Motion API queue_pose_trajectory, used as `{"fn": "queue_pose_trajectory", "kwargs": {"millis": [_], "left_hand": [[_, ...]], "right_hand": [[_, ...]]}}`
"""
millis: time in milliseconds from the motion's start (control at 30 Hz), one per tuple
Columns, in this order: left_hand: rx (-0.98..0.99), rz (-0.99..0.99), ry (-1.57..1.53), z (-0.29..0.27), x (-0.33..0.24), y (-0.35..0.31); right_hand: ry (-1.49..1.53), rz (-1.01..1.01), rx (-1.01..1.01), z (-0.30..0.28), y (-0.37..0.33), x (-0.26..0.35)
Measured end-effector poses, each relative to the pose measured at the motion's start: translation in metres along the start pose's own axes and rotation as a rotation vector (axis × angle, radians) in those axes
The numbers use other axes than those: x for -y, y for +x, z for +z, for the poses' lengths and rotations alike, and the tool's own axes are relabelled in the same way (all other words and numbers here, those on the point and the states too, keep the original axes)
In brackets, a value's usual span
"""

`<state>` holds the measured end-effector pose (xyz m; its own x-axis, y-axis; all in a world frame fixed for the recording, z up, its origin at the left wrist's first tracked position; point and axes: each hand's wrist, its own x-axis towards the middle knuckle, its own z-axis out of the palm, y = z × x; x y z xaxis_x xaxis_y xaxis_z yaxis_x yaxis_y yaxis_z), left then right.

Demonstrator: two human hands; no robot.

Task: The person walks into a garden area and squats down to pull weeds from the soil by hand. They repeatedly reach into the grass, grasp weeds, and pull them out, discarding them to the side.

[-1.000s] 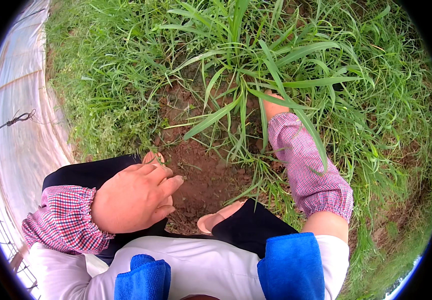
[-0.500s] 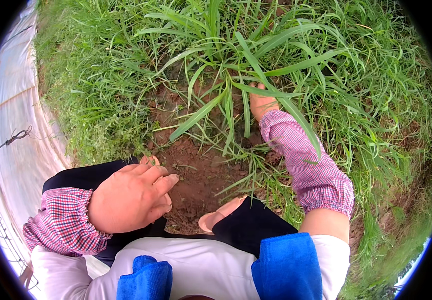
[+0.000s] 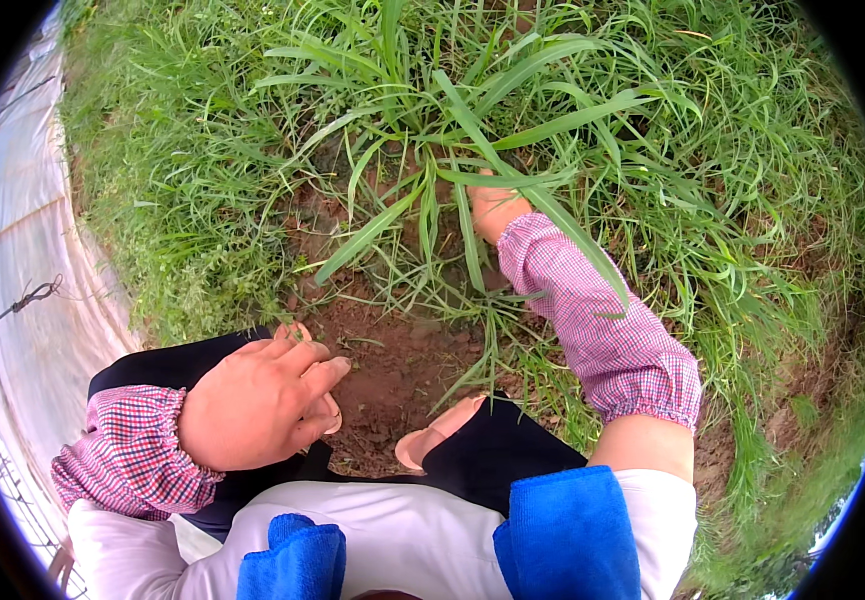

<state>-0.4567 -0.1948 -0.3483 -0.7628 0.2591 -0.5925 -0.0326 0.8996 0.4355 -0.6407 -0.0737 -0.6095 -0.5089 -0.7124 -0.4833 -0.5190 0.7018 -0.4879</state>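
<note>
A tall grass plant (image 3: 367, 238) with long, broad blades spreads out in front of me. My right hand (image 3: 498, 210) reaches low in among its leaves, beside its base. Blades cross over that hand and hide most of its fingers, so its grip does not show. Over my left knee hangs my left hand (image 3: 263, 405), back up, fingers curled in toward the thumb. Its palm side faces away, and anything inside it is hidden. Bare reddish soil (image 3: 393, 370) lies between my feet, just right of the left hand.
Dense green grass (image 3: 183, 190) covers the ground ahead and to both sides. Pale plastic sheeting (image 3: 33, 220) rises along the left, with a dark cord (image 3: 28, 297) on it. My right foot (image 3: 440, 435) rests on the soil. A blue towel (image 3: 568, 530) hangs over my chest.
The whole view has shifted slightly, so the grass plant and my right arm sit further left in it. Relative to the plant, my right hand looks unmoved. My left hand keeps its curled pose.
</note>
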Motion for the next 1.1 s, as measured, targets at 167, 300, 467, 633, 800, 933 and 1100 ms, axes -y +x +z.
{"fn": "queue_pose_trajectory", "kwargs": {"millis": [167, 300, 467, 633, 800, 933, 1100], "left_hand": [[0.013, -0.011, 0.008, 0.001, 0.001, -0.002], [0.05, -0.024, -0.022, 0.0, 0.001, -0.004], [0.047, -0.011, -0.006, 0.0, -0.002, -0.001], [0.049, -0.028, -0.016, -0.002, 0.001, -0.005], [0.037, 0.002, -0.01, -0.002, 0.001, 0.0], [0.022, 0.015, 0.001, -0.002, -0.001, 0.0], [0.047, 0.002, 0.01, -0.005, -0.003, 0.001]], "right_hand": [[-0.244, 0.095, -0.241, -0.007, 0.034, -0.058], [-0.277, 0.14, -0.221, -0.006, 0.036, -0.066], [0.268, 0.326, -0.136, -0.007, 0.04, -0.081], [-0.042, 0.002, -0.104, -0.022, -0.002, -0.012], [0.109, -0.028, 0.26, 0.018, -0.04, 0.017], [-0.067, -0.031, -0.305, 0.014, -0.007, -0.02], [-0.164, 0.223, -0.664, 0.015, 0.04, -0.091]]}}
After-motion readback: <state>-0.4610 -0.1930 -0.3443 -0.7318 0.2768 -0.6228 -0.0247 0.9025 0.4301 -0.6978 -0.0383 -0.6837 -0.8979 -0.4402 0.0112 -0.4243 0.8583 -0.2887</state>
